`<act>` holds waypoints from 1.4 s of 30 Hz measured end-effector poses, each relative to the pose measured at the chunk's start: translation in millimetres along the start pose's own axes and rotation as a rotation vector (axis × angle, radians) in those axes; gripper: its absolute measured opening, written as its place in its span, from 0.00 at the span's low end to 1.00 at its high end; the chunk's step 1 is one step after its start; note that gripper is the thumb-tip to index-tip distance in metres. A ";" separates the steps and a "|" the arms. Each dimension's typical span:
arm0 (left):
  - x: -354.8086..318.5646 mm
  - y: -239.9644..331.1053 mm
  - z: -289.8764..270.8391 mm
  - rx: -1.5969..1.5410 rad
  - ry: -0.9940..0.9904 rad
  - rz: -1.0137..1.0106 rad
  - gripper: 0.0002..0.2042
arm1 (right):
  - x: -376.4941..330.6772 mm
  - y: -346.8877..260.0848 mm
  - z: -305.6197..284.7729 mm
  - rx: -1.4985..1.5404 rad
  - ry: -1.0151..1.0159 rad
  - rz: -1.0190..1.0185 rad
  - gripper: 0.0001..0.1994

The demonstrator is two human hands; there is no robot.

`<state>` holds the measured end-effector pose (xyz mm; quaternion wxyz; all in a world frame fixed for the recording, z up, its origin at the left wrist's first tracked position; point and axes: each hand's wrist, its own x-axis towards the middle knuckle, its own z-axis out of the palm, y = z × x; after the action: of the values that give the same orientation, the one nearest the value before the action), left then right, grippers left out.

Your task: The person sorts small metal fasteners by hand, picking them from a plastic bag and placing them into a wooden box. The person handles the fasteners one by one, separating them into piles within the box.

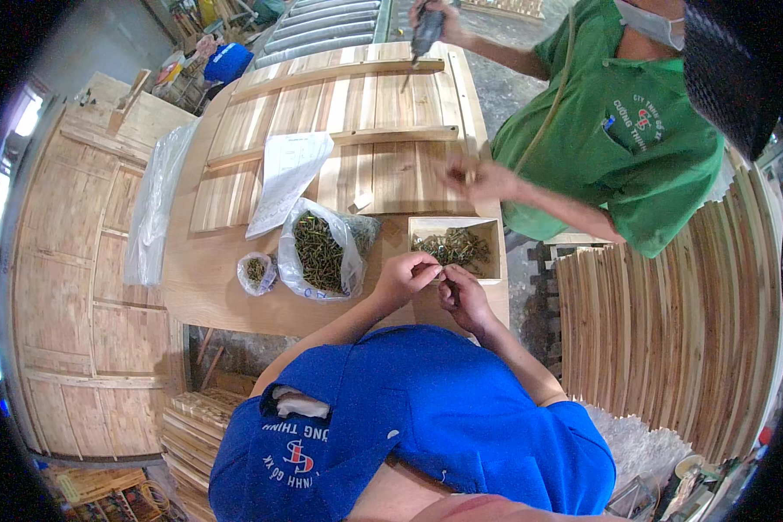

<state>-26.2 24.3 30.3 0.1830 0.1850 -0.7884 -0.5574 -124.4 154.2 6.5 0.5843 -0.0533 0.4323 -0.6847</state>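
Observation:
My left hand [406, 275] and my right hand [466, 298] meet fingertip to fingertip at the table's near edge. Both are closed in a pinch on something too small to make out. Just beyond them stands a shallow wooden box [491, 237], partly hidden by my fingers, with a heap of small metal fittings [458, 247] inside. Left of my left hand, an open clear plastic bag [353, 271] is full of brass-coloured screws [318, 252]. A much smaller bag [265, 285] of little metal pieces sits farther left.
A slatted wooden panel [322, 187] with two crossbars covers the far table [209, 304]; a printed sheet [294, 174] lies on it. Across, a co-worker in green [618, 130] holds a power drill [426, 30] over the panel. Stacked boards [670, 322] stand right; large panels [96, 287] stand left.

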 end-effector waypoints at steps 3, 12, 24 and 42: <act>1.7 5.9 -3.2 0.154 -0.083 -0.054 0.07 | 0.4 2.4 0.4 -0.038 0.008 0.017 0.10; 7.1 7.0 -2.6 0.028 -0.025 0.048 0.11 | 3.4 6.6 -3.7 0.128 -0.131 0.105 0.12; 25.9 9.2 -24.9 0.605 0.076 0.311 0.12 | 5.0 4.3 -12.5 0.426 -0.033 0.088 0.12; 25.3 -51.9 -18.3 0.290 -0.067 0.166 0.05 | 6.6 3.1 -12.5 0.400 0.038 0.073 0.15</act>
<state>-34.5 -19.2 -11.0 0.1735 0.1249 -0.8789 -0.4265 -131.4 155.4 -6.1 0.5995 0.0926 0.3006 -0.7360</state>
